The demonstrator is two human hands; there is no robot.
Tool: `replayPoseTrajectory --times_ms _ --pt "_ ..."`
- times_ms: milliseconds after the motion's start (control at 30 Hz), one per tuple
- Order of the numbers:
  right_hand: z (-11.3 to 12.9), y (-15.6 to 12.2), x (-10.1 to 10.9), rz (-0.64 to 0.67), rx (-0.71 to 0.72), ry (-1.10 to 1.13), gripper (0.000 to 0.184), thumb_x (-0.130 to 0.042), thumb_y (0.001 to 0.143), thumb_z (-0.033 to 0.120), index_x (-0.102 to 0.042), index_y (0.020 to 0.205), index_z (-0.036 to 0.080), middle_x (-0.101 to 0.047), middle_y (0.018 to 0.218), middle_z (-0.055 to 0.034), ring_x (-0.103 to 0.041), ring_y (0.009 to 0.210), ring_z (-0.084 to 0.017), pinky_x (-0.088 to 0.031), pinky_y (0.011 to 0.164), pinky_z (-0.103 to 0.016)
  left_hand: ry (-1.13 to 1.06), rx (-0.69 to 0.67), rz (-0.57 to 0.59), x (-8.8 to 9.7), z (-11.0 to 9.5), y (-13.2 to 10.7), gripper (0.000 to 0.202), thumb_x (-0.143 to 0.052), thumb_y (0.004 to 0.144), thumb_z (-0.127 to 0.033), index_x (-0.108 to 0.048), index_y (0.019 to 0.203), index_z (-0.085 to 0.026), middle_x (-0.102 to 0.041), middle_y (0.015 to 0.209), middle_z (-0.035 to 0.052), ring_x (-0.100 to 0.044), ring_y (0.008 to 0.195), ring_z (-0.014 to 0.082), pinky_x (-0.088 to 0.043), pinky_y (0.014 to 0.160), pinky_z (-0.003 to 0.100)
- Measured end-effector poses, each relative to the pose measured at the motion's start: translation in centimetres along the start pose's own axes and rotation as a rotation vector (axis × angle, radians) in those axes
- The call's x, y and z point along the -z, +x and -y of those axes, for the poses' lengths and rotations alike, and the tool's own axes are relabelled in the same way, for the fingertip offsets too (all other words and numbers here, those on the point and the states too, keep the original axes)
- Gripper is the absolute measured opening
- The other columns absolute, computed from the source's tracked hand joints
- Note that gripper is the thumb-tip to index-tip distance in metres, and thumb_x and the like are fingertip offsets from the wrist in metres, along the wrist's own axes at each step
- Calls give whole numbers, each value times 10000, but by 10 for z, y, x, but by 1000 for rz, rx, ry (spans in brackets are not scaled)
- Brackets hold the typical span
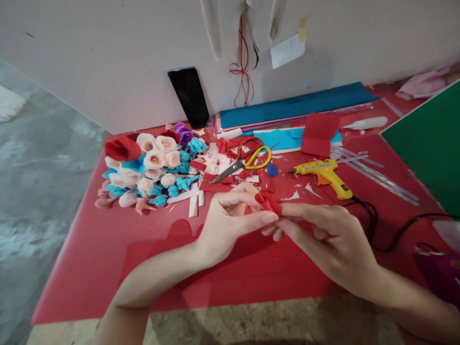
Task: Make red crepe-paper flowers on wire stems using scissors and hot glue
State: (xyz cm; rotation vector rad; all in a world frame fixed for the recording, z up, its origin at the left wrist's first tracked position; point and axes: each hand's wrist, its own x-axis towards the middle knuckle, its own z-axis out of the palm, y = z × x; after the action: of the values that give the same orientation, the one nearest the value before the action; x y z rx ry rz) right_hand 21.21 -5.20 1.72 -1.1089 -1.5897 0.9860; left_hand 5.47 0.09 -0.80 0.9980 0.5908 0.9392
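My left hand [230,218] and my right hand [330,237] meet over the red table [89,258], both pinching a small rolled red foam piece [268,201]. The left thumb and fingers close round its left side. My right fingertips grip its right end. A red foam sheet [172,249] lies flat under my forearms.
A heap of white, pink, blue and red foam roses [151,167] lies at the left. Scissors [244,163] rest among foam scraps. A yellow glue gun [325,175] with a black cord and clear glue sticks [373,175] lie right. A phone [189,97] leans on the wall.
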Motion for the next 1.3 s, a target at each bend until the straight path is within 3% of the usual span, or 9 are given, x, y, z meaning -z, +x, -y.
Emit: replayPoseTrajectory --times_ms 133,333,533,700,967,1300 --pt "-3 -1 -1 -2 9 -14 286 -542 799 -15 -628 946 214 -712 786 32 -659 620 -74 -526 591 -125 -26 17 -18 -2 -1 1 89 -772 643 -193 -683 640 -195 -566 702 -15 -527 640 89 -491 669 262" --pt "-3 -3 -1 3 40 -60 187 -526 825 43 -592 899 201 -692 727 22 -656 604 -103 -529 574 -172 -1 -15 -14 -1 1 2 93 -777 641 -193 -687 664 -196 -588 695 -15 -540 694 93 -480 729 254" --pt "2 -1 -3 -73 32 -207 109 -581 772 75 -590 799 181 -689 662 11 -573 476 -76 -463 446 -150 24 -52 16 -1 3 2 112 -772 640 -156 -682 685 -206 -604 692 -19 -519 678 84 -463 653 213" --pt "5 2 2 -71 81 -284 145 -551 753 52 -595 760 190 -673 625 23 -563 467 -76 -458 468 -162 161 -58 139 0 -4 6 103 -738 673 -152 -643 687 -190 -607 681 -11 -554 664 101 -467 642 230" --pt "5 1 15 79 59 -366 134 -546 806 94 -612 727 178 -650 618 25 -569 511 -74 -417 494 -166 483 -96 273 7 -18 10 154 -728 682 -113 -643 785 -190 -649 799 2 -598 788 112 -475 777 237" --pt "3 0 20 63 114 -444 120 -570 798 87 -619 737 177 -656 650 14 -572 545 -77 -413 531 -174 629 -278 242 5 -21 9 98 -697 714 -131 -671 793 -182 -686 780 41 -598 763 149 -476 788 309"
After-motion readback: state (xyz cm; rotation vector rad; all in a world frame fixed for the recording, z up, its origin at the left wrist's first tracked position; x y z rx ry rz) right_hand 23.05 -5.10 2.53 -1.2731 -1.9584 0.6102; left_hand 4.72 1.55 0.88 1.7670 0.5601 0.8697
